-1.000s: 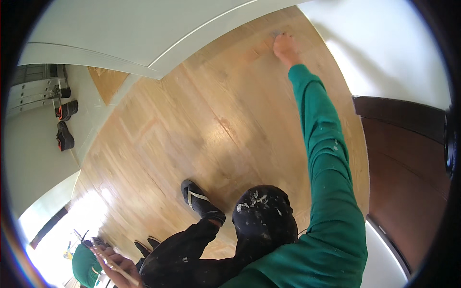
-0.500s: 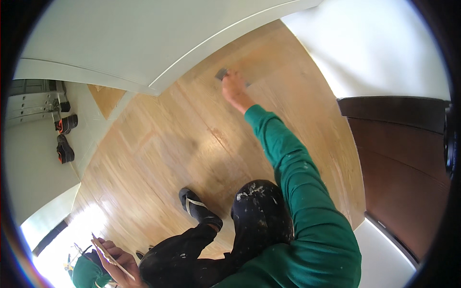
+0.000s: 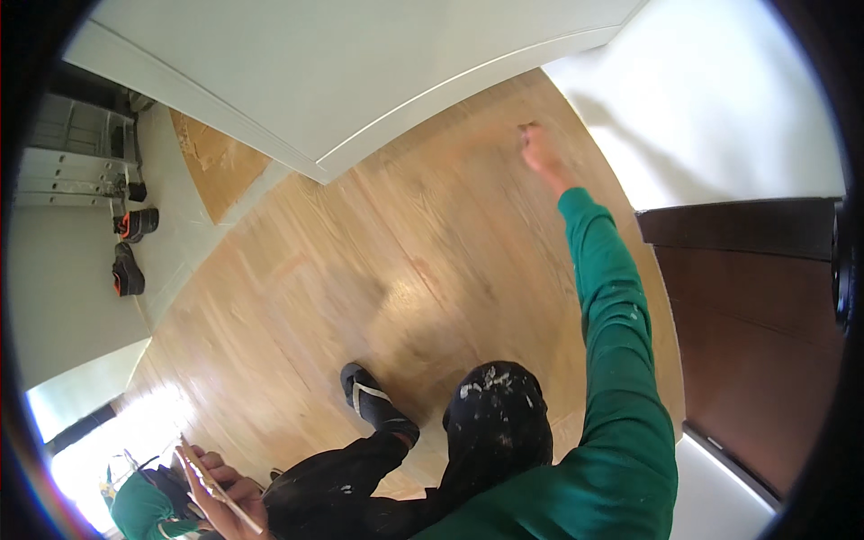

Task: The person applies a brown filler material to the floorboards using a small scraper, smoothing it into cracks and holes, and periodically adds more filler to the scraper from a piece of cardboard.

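My right hand reaches far forward over the wood-look floor, near the far right corner. Its fingers are closed on a scraper. Only a small dark part of the tool shows, smeared by motion; a grey blade showed on it half a second ago. Down at the lower left, my left hand grips a thin tan flat board, seen nearly edge-on. Reddish-brown smears mark the planks in the middle of the floor.
A pale panel with a corner stands ahead, a white wall and brown door on the right. Shoes and a ladder lie beyond at left. My foot and paint-spotted knee are below.
My right hand has swept to the right across the far floor with the scraper. The view has shifted slightly. My left hand still holds the board at the lower left.
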